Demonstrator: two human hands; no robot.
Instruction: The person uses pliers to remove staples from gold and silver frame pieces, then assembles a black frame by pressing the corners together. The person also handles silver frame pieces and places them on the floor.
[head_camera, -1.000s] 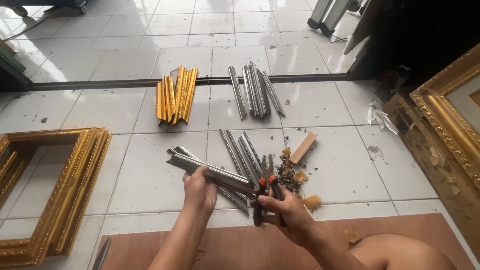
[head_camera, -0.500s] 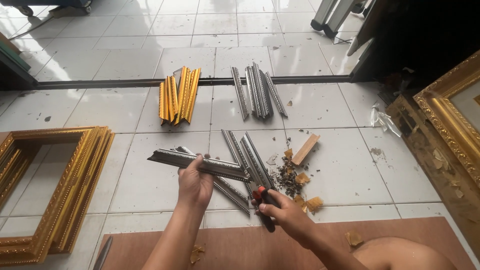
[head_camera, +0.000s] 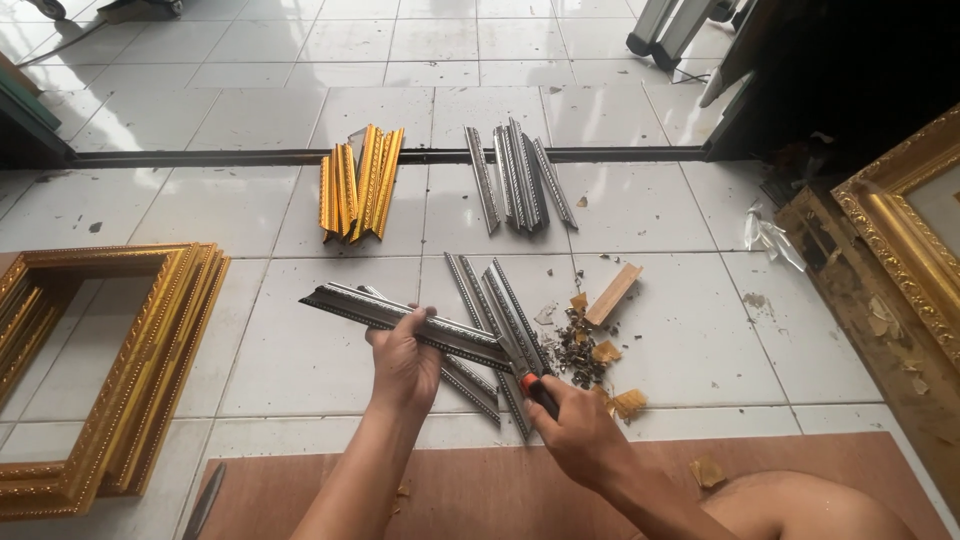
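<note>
At the lower centre of the frame, the right hand (head_camera: 580, 435) is closed around a red-and-black handled cutting tool (head_camera: 535, 388) whose blade meets the end of a silver moulding strip (head_camera: 400, 322). Just left of it, the left hand (head_camera: 405, 358) is clamped on that strip and holds it raised and slanting over the tiled floor (head_camera: 300, 340). The step looks like trimming the strip's end; the next move would call for a steady grip and a careful cut. Under the hands lie more silver strips (head_camera: 490, 310), with scraps (head_camera: 590, 345) just to their right. At centre left sits a stack of gold frames (head_camera: 120, 360). Farther up lie gold strips (head_camera: 360, 180) and another silver bundle (head_camera: 515, 175).
</note>
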